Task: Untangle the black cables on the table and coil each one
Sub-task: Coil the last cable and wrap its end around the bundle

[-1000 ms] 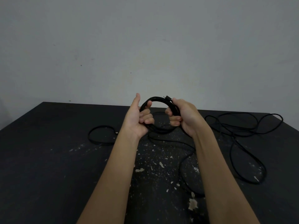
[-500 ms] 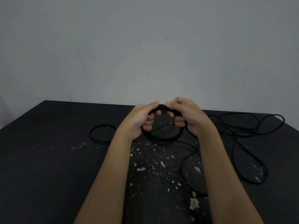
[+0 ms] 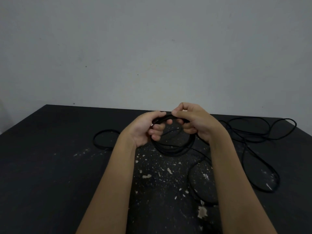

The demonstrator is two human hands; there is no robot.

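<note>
A black surface [image 3: 50, 166] bears pale paint flecks [image 3: 158, 173]. Left of them lies a small cable loop [image 3: 108, 130], and right of them a loose tangled cable [image 3: 249, 135].

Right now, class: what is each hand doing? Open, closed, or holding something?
Left hand: closed, fingers curled round the coil.
Right hand: closed, pinching the top of the coil.

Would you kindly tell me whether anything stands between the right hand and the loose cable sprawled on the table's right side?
Nothing visible does: only bare table lies between the right hand and the loose cable, though it grips the coil.
</note>
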